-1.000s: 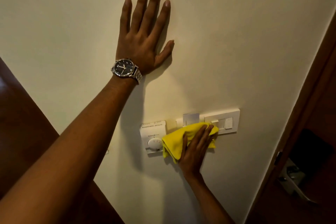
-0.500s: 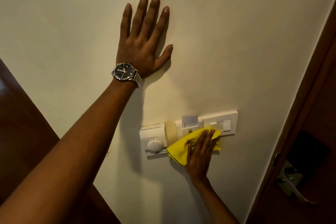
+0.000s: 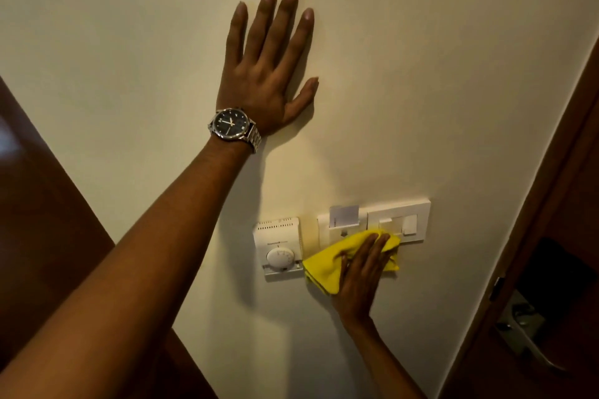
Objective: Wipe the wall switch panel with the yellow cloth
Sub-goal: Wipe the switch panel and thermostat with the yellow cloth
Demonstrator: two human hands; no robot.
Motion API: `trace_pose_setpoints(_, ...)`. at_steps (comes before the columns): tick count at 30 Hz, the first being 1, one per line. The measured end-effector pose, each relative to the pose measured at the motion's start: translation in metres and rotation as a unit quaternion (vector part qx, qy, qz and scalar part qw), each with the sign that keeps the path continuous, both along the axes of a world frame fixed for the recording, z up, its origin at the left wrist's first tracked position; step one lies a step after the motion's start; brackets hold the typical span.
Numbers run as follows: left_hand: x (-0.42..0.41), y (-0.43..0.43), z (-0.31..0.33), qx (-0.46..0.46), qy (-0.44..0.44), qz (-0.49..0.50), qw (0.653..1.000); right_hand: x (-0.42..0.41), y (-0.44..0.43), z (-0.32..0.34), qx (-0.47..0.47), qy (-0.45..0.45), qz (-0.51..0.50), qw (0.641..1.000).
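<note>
The white switch panel (image 3: 411,214) is mounted low on the cream wall (image 3: 421,74), with a key-card slot (image 3: 344,216) on its left half. My right hand (image 3: 358,278) presses the yellow cloth (image 3: 324,264) flat against the panel's lower left part and the wall just below it. The cloth hides the panel's bottom edge there. My left hand (image 3: 269,74), with a wristwatch (image 3: 231,125), rests flat on the wall well above the panel, fingers spread, holding nothing.
A white thermostat with a round dial (image 3: 280,248) sits just left of the cloth. A dark wooden door with a metal handle (image 3: 522,330) stands at the right. Dark wood (image 3: 39,204) borders the wall at the left.
My right hand has slid the cloth down and slightly right, off the key-card slot, uncovering more of the panel's left half. My left hand stays planted on the wall.
</note>
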State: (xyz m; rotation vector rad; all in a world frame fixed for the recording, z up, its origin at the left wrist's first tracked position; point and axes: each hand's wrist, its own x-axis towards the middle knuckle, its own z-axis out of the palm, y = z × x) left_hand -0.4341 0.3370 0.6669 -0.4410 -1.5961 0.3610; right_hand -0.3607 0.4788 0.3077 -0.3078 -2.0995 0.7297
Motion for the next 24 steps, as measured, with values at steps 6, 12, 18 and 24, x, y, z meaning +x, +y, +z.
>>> trace_pose_setpoints(6, -0.006, -0.001, -0.002, -0.003, 0.023, -0.004, 1.000, -0.014, -0.024, 0.053, -0.045, 0.046, 0.013, 0.998)
trace_pose_setpoints(12, -0.002, -0.001, -0.001, 0.000, 0.007, -0.014, 1.000, -0.005, -0.021, 0.018, -0.011, 0.030, 0.017, 0.999)
trace_pose_setpoints(18, -0.004, -0.002, -0.002, -0.002, 0.013, -0.012, 1.000, -0.008, -0.033, 0.031, -0.070, 0.022, 0.006, 0.997)
trace_pose_setpoints(24, -0.004, 0.000, -0.003, -0.004, 0.009, -0.013, 1.000, -0.009, -0.031, 0.035, -0.051, 0.049, 0.034, 0.997)
